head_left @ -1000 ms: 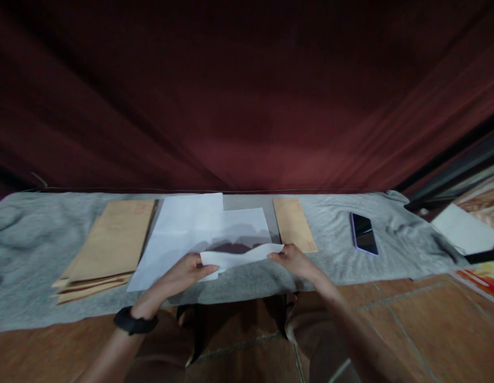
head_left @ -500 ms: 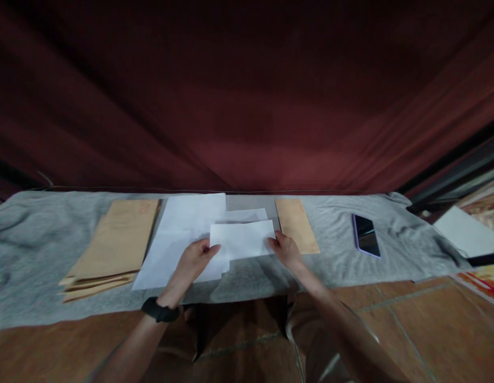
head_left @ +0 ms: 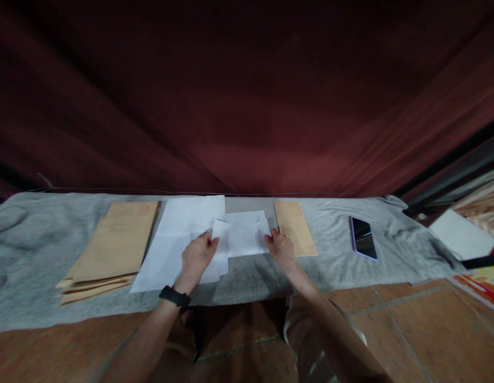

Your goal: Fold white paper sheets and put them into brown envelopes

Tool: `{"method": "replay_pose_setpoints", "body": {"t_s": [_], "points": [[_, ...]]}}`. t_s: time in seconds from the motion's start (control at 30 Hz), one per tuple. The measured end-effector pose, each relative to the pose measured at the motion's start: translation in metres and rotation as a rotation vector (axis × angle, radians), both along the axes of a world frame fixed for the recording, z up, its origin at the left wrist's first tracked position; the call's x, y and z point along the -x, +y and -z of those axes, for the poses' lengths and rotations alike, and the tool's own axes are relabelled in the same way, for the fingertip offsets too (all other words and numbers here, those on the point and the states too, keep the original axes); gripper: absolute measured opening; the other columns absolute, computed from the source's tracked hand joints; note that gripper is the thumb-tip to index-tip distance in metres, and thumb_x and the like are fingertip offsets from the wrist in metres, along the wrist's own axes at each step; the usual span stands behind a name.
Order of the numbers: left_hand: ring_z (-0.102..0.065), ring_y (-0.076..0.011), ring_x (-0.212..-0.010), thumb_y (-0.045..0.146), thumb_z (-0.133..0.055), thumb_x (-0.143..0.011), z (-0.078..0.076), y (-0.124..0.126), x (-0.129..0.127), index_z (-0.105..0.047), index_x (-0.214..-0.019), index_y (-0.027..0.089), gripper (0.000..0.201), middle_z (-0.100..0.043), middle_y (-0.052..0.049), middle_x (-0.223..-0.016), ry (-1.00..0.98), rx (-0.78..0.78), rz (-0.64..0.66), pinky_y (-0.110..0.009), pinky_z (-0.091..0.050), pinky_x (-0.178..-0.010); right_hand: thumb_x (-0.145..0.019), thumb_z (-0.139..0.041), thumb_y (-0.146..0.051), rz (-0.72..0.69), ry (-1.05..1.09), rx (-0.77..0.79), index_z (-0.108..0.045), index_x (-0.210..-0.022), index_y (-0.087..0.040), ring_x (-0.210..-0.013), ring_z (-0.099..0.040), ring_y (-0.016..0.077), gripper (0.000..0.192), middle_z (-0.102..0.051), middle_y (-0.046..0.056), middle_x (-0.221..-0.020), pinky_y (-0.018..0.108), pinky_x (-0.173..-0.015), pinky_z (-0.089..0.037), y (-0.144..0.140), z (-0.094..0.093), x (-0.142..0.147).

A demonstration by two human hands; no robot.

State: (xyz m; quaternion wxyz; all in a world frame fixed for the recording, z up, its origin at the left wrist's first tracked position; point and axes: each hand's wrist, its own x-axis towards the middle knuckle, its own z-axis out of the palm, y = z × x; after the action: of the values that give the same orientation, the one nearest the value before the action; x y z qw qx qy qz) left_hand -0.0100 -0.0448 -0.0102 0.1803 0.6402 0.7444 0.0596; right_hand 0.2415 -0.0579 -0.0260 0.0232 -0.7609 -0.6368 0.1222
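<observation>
White paper is the thing in hand: a folded sheet (head_left: 244,237) is lying on the grey cloth (head_left: 338,229) just below the middle of the frame, and both hands are pressing on it. The left hand (head_left: 197,257) is resting its fingertips on the sheet's left edge, fingers bent and closed down on the paper, while the right hand (head_left: 281,247) is pinching and flattening the right edge. Judging by the doubled layers, the folding step is under way, and the next move is calling for a firm crease with the edges kept square. Under and to the left of the sheet, a stack of flat white sheets (head_left: 179,239) is spreading toward the lower left. Just right of the right hand, a single brown envelope (head_left: 295,226) is lying apart from the paper. Further left, a pile of brown envelopes (head_left: 111,244) is sitting; further right, a phone (head_left: 362,238) is lying face up. A black wristband (head_left: 174,296) is circling the left wrist.
</observation>
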Motion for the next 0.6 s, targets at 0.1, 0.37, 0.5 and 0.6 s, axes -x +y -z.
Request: {"method": "replay_pose_setpoints", "body": {"t_s": [0.1, 0.37, 0.5, 0.6], "points": [[-0.06, -0.0209, -0.072, 0.049, -0.043, -0.094, 0.002, 0.003, 0.001, -0.055, -0.077, 0.025, 0.032, -0.064, -0.003, -0.074, -0.006, -0.034, -0.015, -0.028, -0.028, -0.057, -0.105, -0.043, -0.039, 0.007, 0.016, -0.014, -0.063, -0.116, -0.021, -0.097, -0.072, 0.0225, 0.03, -0.076, 0.01, -0.1, 0.028, -0.077, -0.048, 0.004, 0.001, 0.0], [-0.049, -0.015, -0.055, 0.06, -0.046, -0.087, 0.024, 0.015, 0.019, -0.049, -0.063, 0.023, 0.044, -0.047, 0.003, -0.052, -0.407, -0.06, -0.043, -0.026, -0.031, -0.053, -0.104, -0.043, -0.038, 0.026, 0.017, -0.063, -0.064, -0.119, -0.02, -0.095, -0.071, 0.0229, 0.032, -0.076, 0.012, -0.099, 0.03, -0.08, -0.05, 0.018, 0.006, 0.007], [-0.045, -0.0128, -0.051, 0.066, -0.05, -0.078, 0.034, 0.018, 0.025, -0.047, -0.059, 0.023, 0.048, -0.042, 0.005, -0.049, -0.561, -0.035, -0.044, -0.025, -0.03, -0.05, -0.104, -0.043, -0.035, 0.028, 0.049, -0.073, -0.064, -0.122, -0.018, -0.097, -0.071, 0.0227, 0.032, -0.076, 0.013, -0.102, 0.03, -0.082, -0.05, 0.022, 0.008, 0.009], [-0.044, -0.012, -0.05, 0.065, -0.057, -0.072, 0.039, 0.021, 0.026, -0.047, -0.061, 0.022, 0.045, -0.043, 0.006, -0.05, -0.654, 0.005, -0.061, -0.024, -0.032, -0.049, -0.105, -0.042, -0.034, 0.027, 0.064, -0.084, -0.063, -0.124, -0.019, -0.099, -0.071, 0.0227, 0.032, -0.076, 0.012, -0.105, 0.03, -0.082, -0.049, 0.024, 0.008, 0.01]]}}
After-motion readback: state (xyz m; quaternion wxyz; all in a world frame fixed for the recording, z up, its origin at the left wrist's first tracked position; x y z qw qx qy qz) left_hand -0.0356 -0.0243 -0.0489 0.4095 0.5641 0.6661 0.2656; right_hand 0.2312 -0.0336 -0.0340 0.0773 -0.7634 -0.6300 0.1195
